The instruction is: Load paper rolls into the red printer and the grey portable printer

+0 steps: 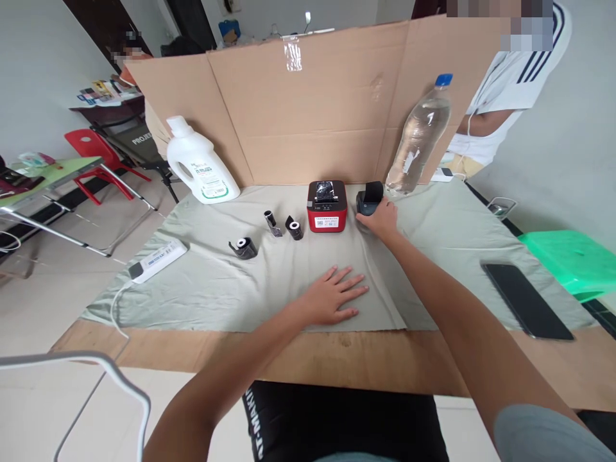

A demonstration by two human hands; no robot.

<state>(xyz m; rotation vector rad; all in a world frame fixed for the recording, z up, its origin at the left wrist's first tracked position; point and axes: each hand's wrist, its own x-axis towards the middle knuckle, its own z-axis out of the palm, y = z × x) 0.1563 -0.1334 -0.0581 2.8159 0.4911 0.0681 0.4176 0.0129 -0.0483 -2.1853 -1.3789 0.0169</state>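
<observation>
While the left hand (335, 298) lies flat on the grey cloth (202, 292), palm down, fingers spread and nothing in them, the right hand (384, 219) reaches toward the tabletop's far edge. Its thumb and fingers clasp the small dark machine (367, 204) from opposite sides; how firm the squeeze is, cannot tell. A black flap or strip stands up from the machine's top; which, cannot tell.

Machine sits by the far edge, right of centre, between the red machine (327, 218) and the water bottle (419, 144). Three black rolls lie left of the red machine: a front one (246, 248), a slim one (270, 220) and a third (295, 230), loose ends showing. Phone (527, 300) near the tabletop's near right corner.

Step in hand, my reading: gripping or steadying the dark machine. Any shift from here would call for a secure two-sided hold, clear of that upright piece and the bottle alongside.
</observation>
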